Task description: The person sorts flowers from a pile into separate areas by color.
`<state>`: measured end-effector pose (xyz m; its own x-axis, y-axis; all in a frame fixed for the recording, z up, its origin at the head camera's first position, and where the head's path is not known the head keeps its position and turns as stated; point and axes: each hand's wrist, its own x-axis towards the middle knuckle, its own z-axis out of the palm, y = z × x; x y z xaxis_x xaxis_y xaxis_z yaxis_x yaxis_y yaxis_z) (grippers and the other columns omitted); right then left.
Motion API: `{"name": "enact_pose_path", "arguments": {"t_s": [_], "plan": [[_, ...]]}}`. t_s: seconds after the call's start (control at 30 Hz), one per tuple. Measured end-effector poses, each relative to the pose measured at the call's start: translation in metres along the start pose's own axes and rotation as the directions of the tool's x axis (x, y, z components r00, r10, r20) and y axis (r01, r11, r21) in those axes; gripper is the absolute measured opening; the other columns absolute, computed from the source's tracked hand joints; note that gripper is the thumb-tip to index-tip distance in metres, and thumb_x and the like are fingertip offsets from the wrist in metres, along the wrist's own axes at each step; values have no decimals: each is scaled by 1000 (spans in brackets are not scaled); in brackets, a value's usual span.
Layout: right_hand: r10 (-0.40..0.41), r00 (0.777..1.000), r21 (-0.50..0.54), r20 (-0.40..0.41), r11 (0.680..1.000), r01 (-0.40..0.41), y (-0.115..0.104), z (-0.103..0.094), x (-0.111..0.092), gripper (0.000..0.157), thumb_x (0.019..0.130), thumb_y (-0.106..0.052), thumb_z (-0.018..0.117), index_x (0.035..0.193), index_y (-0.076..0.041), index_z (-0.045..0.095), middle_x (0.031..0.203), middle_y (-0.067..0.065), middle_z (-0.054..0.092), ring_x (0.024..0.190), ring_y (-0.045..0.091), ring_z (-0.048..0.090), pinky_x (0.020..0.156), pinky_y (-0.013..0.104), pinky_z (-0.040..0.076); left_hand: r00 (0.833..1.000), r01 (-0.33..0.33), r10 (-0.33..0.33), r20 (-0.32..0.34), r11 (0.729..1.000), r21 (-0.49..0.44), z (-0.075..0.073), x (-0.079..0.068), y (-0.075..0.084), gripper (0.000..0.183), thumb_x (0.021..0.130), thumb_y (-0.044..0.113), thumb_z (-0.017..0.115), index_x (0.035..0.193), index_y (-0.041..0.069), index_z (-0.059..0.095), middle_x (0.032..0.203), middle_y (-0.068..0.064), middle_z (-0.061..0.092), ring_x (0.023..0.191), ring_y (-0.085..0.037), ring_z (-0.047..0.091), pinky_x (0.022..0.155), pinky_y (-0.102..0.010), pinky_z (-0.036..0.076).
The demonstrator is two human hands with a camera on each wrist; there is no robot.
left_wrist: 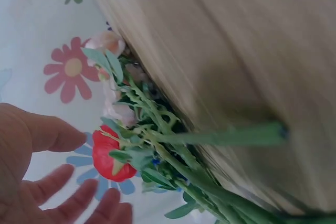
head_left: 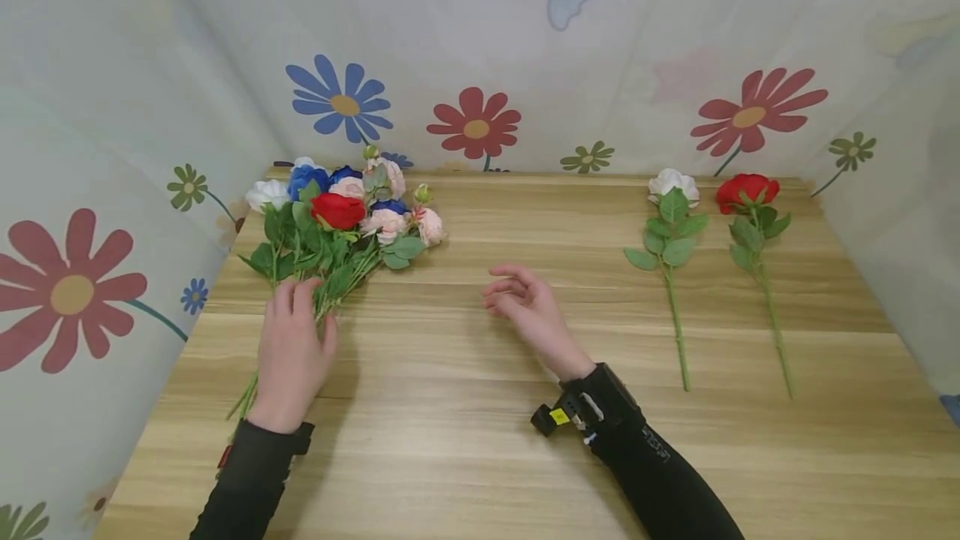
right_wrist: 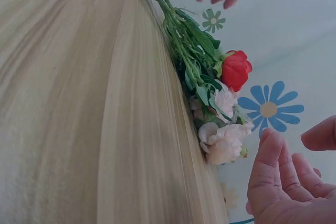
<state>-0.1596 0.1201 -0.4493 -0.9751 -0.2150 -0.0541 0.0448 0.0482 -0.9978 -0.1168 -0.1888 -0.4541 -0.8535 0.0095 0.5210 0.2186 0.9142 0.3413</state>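
Note:
A heap of artificial flowers lies at the table's left: a red rose (head_left: 338, 211) on top, blue blooms (head_left: 307, 180), pale pink blooms (head_left: 386, 224) and a white bloom (head_left: 267, 193). Over their green stems (left_wrist: 205, 182) hovers my left hand (head_left: 294, 348), its thumb and fingers spread apart with nothing between them in the left wrist view. My right hand (head_left: 536, 315) is above the middle of the table, fingers loosely bent and holding nothing. On the right, a single white rose (head_left: 673, 187) and a single red rose (head_left: 747, 192) lie side by side, stems toward me.
The wood-grain table (head_left: 450, 440) meets a pale cloth backdrop (head_left: 420, 23) printed with flowers and a butterfly, which also hangs along both sides. A black device (head_left: 588, 407) is strapped to my right wrist.

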Motion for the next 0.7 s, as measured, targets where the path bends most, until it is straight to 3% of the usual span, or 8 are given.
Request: {"name": "enact_pose_path", "arguments": {"t_s": [0.23,0.47,0.7], "plan": [[13,1000,5,12,1000,-13,1,1,0,43,95,5,52,138,5,49,121,34,61,92,14,69,89,33,59,988,54,-73,134,989,141,-4,-12,-11,34,91,9,69,111,-17,61,98,-35,64,81,-50,60,69,-55,50],[20,1000,13,21,1000,-20,1,2,-1,41,94,6,52,135,2,51,121,35,61,89,11,68,84,25,58,935,121,-178,305,973,198,-12,-12,-16,27,95,13,63,95,-14,65,79,-32,67,69,-50,64,58,-58,51],[27,999,-5,29,1000,-27,-1,0,-2,42,95,4,51,137,4,49,120,34,62,89,10,68,88,31,59,897,165,-228,379,968,191,-15,-10,-16,23,96,11,61,91,-12,65,78,-30,67,71,-49,66,58,-57,51]]}}
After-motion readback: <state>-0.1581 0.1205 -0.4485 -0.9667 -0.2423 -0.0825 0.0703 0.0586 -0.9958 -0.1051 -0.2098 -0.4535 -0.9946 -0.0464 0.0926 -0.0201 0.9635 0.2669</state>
